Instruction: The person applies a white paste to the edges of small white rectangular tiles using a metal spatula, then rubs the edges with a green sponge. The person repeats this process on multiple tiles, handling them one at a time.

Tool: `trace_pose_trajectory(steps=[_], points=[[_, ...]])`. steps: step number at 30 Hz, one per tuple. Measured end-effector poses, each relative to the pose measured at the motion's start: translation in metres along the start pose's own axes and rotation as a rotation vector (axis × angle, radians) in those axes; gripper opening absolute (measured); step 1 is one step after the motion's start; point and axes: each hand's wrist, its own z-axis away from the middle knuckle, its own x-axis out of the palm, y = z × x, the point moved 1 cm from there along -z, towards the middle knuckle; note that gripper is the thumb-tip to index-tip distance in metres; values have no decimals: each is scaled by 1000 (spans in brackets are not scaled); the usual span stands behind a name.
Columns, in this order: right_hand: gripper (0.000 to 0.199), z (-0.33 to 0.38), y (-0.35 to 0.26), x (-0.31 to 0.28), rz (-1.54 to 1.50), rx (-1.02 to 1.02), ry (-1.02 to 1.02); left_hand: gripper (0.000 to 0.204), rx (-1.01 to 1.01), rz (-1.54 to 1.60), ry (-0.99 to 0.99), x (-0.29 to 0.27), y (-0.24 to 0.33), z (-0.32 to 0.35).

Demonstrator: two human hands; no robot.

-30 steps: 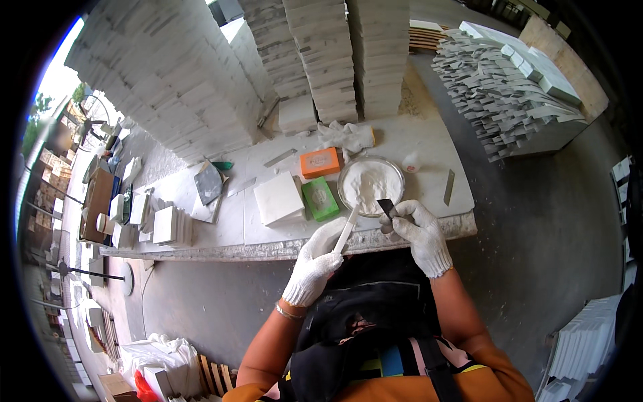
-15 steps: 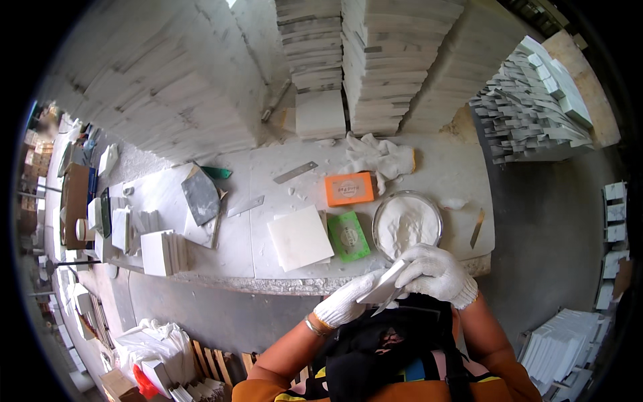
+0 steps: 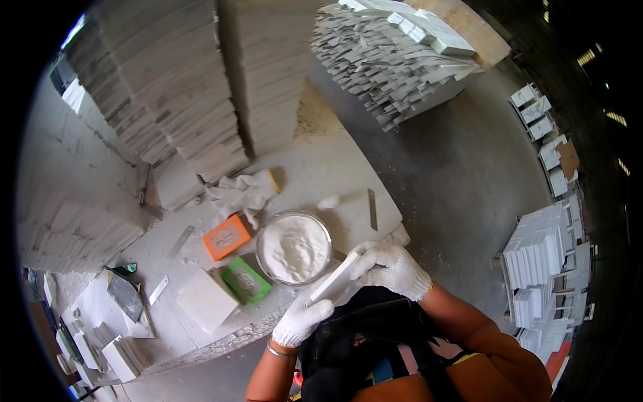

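In white knit gloves, my left hand (image 3: 301, 320) and my right hand (image 3: 390, 269) hold a white stone tile (image 3: 335, 278) tilted between them, its long edge facing up. My left fingers grip its lower end; my right fingers press on its upper end. Just beyond the tile stands a round clear bowl (image 3: 261, 266) with white paste or powder (image 3: 295, 249) in it. A green block (image 3: 246, 280) and an orange block (image 3: 226, 237) lie left of the bowl. Closer to the table's front edge lie square white tiles (image 3: 206, 300).
A loose glove (image 3: 242, 193) lies behind the bowl, and a metal strip (image 3: 372, 209) lies right of it. Tall tile stacks (image 3: 181, 100) rise at the back of the stone table (image 3: 321, 167). Thin stone pieces (image 3: 388, 60) and palletised tiles (image 3: 539, 258) stand to the right.
My view has swung to the right, so the table appears turned and shifted left. The tile has been raised and turned in my hands, with its edge now uppermost.
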Motion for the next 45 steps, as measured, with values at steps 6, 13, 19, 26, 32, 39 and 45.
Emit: trace_pose_trajectory(steps=[6, 13, 19, 26, 32, 39, 45], points=[[16, 66, 29, -45, 56, -31, 175, 63, 58, -251, 155, 60, -45, -41], [10, 115, 69, -96, -573, -48, 279, 45, 212, -455, 353, 102, -80, -63], [19, 152, 118, -127, -644, -128, 512, 38, 197, -99, 315, 109, -96, -80], [17, 163, 125, -130, -606, 116, 582, 42, 177, -120, 332, 93, -102, -111], [20, 146, 125, -139, -483, 291, 639, 38, 63, -256, 347, 76, -71, -156], [31, 114, 149, -150, -371, 309, 614, 44, 74, -1081, 356, 47, -42, -208], [28, 95, 157, -156, -233, 294, 513, 57, 348, -1605, 531, 45, -33, -227]])
